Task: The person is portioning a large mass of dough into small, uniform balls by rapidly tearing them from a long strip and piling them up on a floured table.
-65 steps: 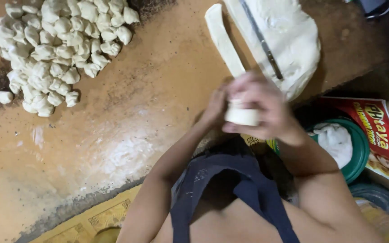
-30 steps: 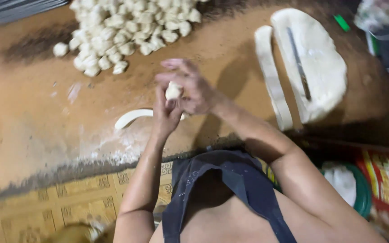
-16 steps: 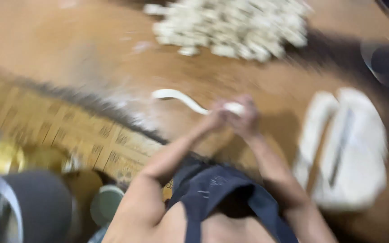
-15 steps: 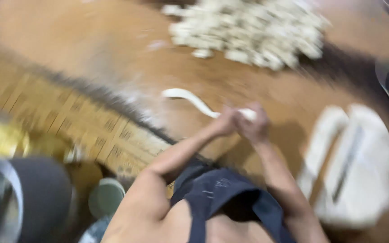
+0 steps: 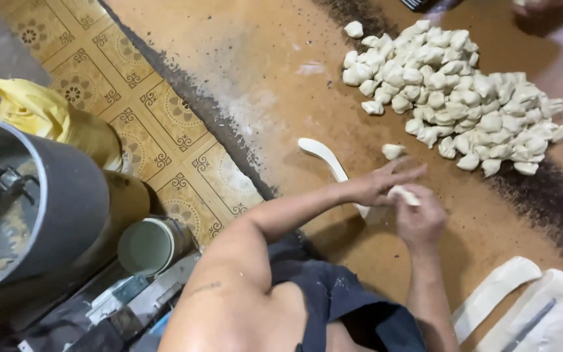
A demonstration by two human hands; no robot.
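Your right hand (image 5: 419, 221) is closed on a small dough piece (image 5: 404, 194), and your left hand (image 5: 379, 184), fingers stretched out almost flat, touches the same piece from above; both are just below the heap of cut dough pieces (image 5: 454, 107) on the brown desk (image 5: 262, 78). The dough strip (image 5: 329, 161) lies under your left wrist, so it could be squashed or dragged. One loose piece (image 5: 393, 150) near the heap could also be knocked aside.
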